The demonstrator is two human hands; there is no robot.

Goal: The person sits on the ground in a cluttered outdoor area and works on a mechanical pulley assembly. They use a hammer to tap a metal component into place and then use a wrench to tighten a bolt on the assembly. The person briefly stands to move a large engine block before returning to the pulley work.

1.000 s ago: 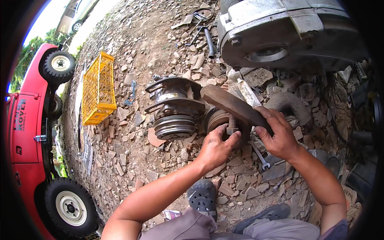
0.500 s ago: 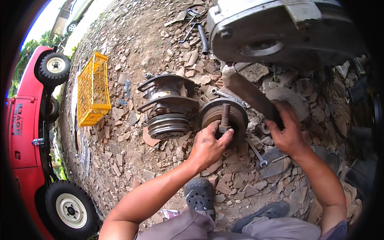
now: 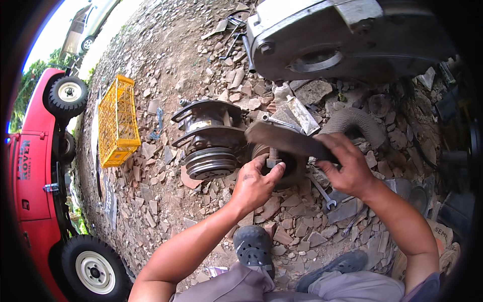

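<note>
1. While you are crouching over the rubble, your left hand point(image 3: 254, 183) is pinching a short rusty metal pin point(image 3: 273, 157) that is standing upright in the middle of a round dark steel pulley disc point(image 3: 294, 168) lying flat on the stones.
2. Your right hand point(image 3: 347, 168) is wrapping tight around one end of a long, flat, rusty steel bar point(image 3: 289, 141), which is hanging just above the pin.
3. You are handling stiff, heavy iron here: judging by its bulk, the bar is going to swing with weight, so the far end you are gripping looks like the sound place to hold it. The pin is small and probably greasy, so a fingertip grip low on its shank is suiting it best, clear of its top.
4. Just left of the disc, a grey grooved clutch-and-pulley assembly point(image 3: 211, 141) is sitting on the ground, crowding your left wrist.
5. A silver open-ended spanner point(image 3: 322, 186) is lying between your hands on the stones, and a ribbed grey hose point(image 3: 357, 123) is curving behind your right hand.
6. A big grey cast housing point(image 3: 347, 35) is looming beyond, a yellow plastic crate point(image 3: 116, 121) is standing well apart, and the loose broken stone point(image 3: 166, 65) is giving poor footing.
</note>
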